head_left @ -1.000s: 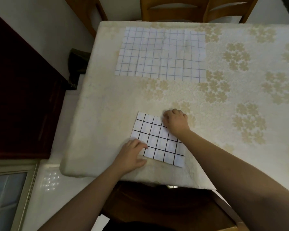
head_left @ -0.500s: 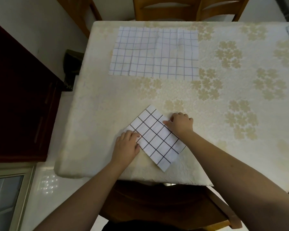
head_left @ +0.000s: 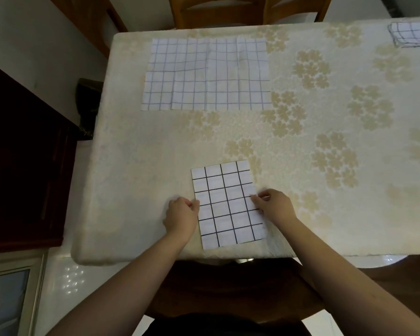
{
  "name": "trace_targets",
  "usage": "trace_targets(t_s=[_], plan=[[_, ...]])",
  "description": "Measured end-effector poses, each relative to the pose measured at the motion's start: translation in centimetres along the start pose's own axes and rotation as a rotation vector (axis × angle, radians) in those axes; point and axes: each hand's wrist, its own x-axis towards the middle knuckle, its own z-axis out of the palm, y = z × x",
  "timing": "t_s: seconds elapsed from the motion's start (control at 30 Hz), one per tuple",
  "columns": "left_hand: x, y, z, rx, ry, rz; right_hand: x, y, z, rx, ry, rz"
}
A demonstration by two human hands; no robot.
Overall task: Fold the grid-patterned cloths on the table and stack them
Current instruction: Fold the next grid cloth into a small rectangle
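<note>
While folded black-grid cloth (head_left: 227, 204) lies flat near front table edge, I see left hand (head_left: 182, 214) pinching its left edge, right hand (head_left: 274, 206) pinching right edge. Unfolded grid cloth (head_left: 207, 73) spread at far side of table (head_left: 136, 146); another grid cloth (head_left: 411, 34) at far right corner.

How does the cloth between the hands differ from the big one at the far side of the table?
The near cloth is folded into a small upright rectangle with bold black lines; the far cloth lies spread wide, creased, with thinner, fainter lines. The left hand and right hand grip the near cloth's side edges; nothing touches the far cloth. Both are white grid cloths lying flat on the table.
</note>
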Motion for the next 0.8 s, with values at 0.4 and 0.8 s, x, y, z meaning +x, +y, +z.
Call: trace_targets(t_s=[0.4,0.8], plan=[[-0.5,0.8,-1.5,-0.499,-0.2,-0.092,-0.5,-1.3,-0.1,0.267,-0.059,0.118],[-0.5,2.1,-7.6,-0.795,-0.383,0.006,-3.6,-3.5,-4.0,0.553,-0.104,0.115]])
